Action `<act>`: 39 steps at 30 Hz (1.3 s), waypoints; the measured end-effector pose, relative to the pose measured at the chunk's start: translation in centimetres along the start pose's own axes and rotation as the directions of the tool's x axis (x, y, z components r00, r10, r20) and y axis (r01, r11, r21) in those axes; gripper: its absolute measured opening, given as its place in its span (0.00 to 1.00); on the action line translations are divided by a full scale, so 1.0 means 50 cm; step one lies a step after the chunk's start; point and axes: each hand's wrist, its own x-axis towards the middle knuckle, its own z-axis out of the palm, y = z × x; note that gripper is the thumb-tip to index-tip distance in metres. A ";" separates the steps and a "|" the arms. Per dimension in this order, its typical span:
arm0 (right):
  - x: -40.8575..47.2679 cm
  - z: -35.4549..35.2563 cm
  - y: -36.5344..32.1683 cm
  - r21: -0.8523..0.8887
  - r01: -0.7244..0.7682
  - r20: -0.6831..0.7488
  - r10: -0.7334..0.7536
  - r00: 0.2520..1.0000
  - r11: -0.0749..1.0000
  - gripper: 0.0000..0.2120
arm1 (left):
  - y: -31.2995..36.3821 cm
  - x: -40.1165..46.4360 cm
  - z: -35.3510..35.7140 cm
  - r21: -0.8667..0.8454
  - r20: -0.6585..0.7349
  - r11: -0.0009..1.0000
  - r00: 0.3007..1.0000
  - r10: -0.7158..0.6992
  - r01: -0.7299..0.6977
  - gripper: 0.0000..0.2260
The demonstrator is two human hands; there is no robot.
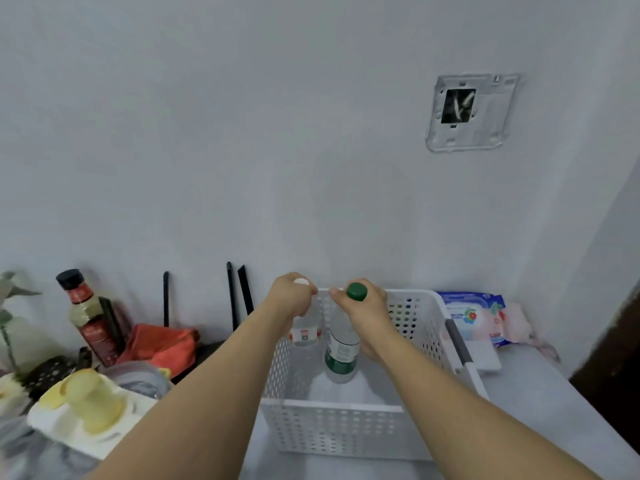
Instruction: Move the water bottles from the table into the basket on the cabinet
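A white perforated basket [332, 427] stands on the pale cabinet top [540, 407]. My left hand [289, 301] grips the neck of a clear water bottle with a white cap and a red-and-white label [305, 336], held upright inside the basket at its far left. My right hand [367, 315] grips the neck of a second clear bottle with a green cap and a green label [342, 355], upright inside the basket just to the right of the first. The lower end of the green-label bottle is close to the basket floor.
Left of the basket are a dark-capped sauce bottle [90, 317], a red pouch [162, 346], a white tray with yellow cups [86, 407] and black rods against the wall [239, 297]. A blue wet-wipe pack [474, 315] lies to the right, near a dark edge [609, 368].
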 end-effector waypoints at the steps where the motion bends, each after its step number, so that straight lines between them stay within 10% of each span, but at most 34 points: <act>1: 0.001 0.004 0.000 -0.005 0.003 0.016 -0.003 1.000 1.000 0.12 | -0.001 0.003 0.000 0.024 -0.010 1.000 1.000 0.007 -0.007 0.16; 17: -0.057 -0.052 -0.038 -0.040 -0.022 0.183 0.029 0.983 0.999 0.28 | 0.012 -0.068 -0.041 0.364 -0.082 0.882 0.933 0.351 -0.300 0.20; 28: -0.234 -0.282 -0.120 -0.678 0.147 0.045 -0.159 0.986 0.721 0.30 | 0.116 -0.230 -0.020 0.746 0.215 0.237 0.561 0.800 -0.623 0.15; 39: -0.512 -0.528 -0.124 -0.842 -0.179 -0.255 -0.084 0.963 0.508 0.31 | 0.194 -0.450 0.173 0.597 0.510 -0.041 0.340 0.790 -0.801 0.15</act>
